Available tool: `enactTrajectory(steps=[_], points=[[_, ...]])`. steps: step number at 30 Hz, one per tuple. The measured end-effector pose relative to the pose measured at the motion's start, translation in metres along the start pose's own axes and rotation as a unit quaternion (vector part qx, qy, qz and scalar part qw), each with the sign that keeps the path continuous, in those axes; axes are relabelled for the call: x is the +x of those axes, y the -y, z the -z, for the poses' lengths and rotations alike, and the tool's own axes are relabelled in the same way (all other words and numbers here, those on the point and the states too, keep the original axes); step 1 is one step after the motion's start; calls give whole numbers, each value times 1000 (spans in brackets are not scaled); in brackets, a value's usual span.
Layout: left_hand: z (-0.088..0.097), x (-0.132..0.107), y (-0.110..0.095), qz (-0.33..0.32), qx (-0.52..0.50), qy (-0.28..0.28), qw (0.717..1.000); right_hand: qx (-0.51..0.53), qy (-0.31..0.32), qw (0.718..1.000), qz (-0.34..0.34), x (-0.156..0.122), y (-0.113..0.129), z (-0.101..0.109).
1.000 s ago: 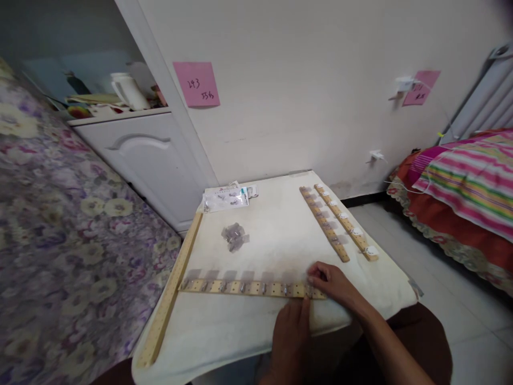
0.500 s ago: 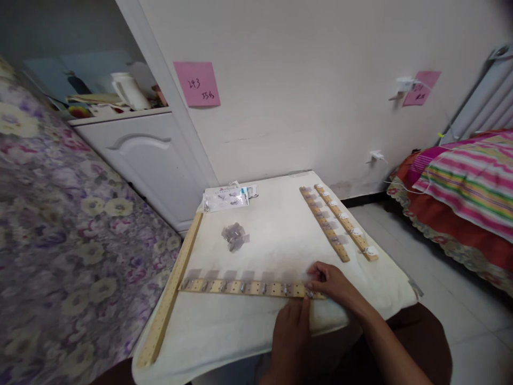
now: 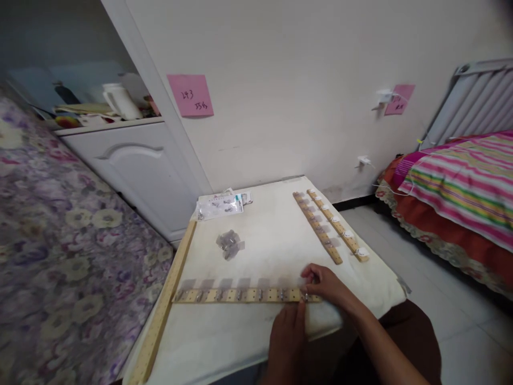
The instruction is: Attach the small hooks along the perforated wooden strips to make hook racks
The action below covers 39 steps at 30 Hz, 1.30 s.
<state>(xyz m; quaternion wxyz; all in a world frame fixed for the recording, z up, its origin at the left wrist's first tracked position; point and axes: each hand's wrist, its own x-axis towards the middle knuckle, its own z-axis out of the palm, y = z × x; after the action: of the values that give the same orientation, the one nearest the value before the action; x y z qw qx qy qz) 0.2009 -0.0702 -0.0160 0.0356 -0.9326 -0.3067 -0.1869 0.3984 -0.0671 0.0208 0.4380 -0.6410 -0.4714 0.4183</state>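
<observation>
A wooden strip with rows of holes (image 3: 240,295) lies across the near part of a white cloth-covered table (image 3: 276,235). Several small metal clips with clear tabs sit along it. My right hand (image 3: 326,284) pinches a small clip at the strip's right end, fingers closed. My left hand (image 3: 287,336) rests just in front of the strip near that end, fingers together and pointing at it. A small heap of loose clear clips (image 3: 229,244) lies further back on the cloth.
Two more wooden strips (image 3: 326,227) with white pieces lie at the table's right. A long wooden strip (image 3: 164,307) runs along the left edge. Plastic packets (image 3: 222,203) sit at the back. A floral bed is left, a striped blanket (image 3: 465,182) right.
The view has shifted a little to the right and down. Both hands stay at the right end of the strip, barely moving.
</observation>
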Motion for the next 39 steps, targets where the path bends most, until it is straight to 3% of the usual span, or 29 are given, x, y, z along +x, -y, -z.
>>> enactTrajectory(steps=[9,13,18,25,30,33,36,39], points=[[9,-1,2,6,-62,32,998,-18,-42,998,52,-14,8,8],[6,-3,6,-6,-75,10,997,-55,-105,992,45,-33,3,14],[1,-7,10,-20,-88,-26,996,-127,-83,987,44,-49,-10,6],[-6,-18,14,-35,-138,-76,987,-205,-85,975,27,-48,-1,-1],[-2,-34,19,2,-249,-77,965,-116,-85,989,34,-50,-2,-7],[6,-43,23,-5,-294,-79,953,20,-37,999,-19,-53,-6,-11],[10,-49,30,-32,-324,-67,943,150,14,987,-64,-56,-7,-12],[6,-54,36,-45,-332,-55,941,240,16,966,-96,-61,-3,-10]])
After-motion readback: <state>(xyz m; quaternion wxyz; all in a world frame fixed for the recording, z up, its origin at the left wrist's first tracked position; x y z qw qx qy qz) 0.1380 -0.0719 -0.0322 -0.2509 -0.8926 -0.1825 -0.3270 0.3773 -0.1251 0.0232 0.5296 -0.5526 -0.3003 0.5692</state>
